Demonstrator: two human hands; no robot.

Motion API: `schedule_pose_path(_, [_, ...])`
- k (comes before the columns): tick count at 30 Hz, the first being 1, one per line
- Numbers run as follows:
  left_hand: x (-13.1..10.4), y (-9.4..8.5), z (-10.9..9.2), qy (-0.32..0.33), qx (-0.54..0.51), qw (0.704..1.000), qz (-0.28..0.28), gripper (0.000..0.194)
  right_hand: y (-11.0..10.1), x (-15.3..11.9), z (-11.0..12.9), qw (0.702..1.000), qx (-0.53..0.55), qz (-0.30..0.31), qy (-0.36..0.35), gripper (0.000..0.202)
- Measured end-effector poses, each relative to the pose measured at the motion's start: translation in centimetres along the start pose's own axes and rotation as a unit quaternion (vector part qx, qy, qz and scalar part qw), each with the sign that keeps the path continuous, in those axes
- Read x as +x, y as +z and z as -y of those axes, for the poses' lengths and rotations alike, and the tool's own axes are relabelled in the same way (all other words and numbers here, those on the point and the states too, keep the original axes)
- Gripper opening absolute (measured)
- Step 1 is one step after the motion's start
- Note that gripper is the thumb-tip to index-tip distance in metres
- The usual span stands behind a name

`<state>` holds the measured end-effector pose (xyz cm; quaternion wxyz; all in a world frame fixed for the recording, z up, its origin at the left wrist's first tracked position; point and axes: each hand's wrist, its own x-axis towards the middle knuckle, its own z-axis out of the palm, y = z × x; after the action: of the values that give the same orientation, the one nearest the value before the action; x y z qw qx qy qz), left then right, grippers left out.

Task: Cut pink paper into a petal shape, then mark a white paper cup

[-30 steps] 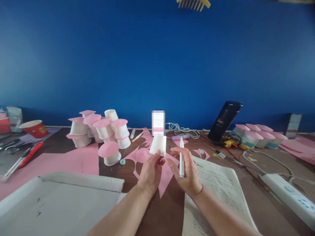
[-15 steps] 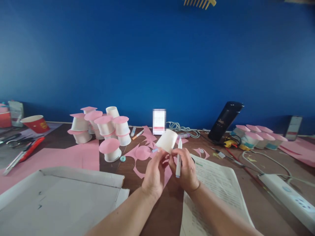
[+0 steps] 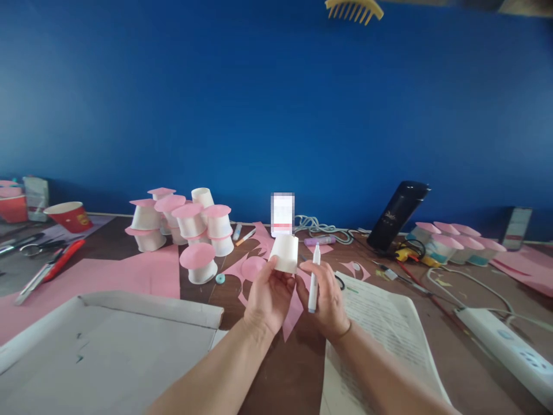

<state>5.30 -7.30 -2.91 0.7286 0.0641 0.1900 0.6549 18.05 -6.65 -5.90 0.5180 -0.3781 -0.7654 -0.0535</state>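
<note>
A white paper cup is held by its lower rim in my left hand, bottom end up and slightly tilted. My right hand grips a white marker with a pale lilac tip pointing upward. The right thumb and index finger are close to the cup's right side; whether they touch it I cannot tell. Beneath the hands lie pink paper offcuts and a pink paper disc. A purple marker rests just behind the right hand.
Left stand white cups with pink paper tops, a red cup, a red utility knife and a white box lid. Right are printed sheets, a black bottle, cables, a power strip and more topped cups.
The cup has turned more upright and come lower, apart from the right fingers or nearly so. The left hand has shifted slightly left. The marker stays in the right hand.
</note>
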Motion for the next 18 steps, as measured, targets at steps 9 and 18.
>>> schedule_pose_path(9, [-0.9, -0.1, 1.8, 0.045, 0.137, 0.988, 0.049, 0.02, -0.2, 0.2, -0.5, 0.999, -0.033, 0.007, -0.025, 0.024])
schedule_pose_path(18, [-0.9, 0.2, 0.8, -0.007, 0.009, 0.999, 0.031, 0.025, -0.3, 0.0, 0.0, 1.0, 0.025, 0.001, 0.0, 0.023])
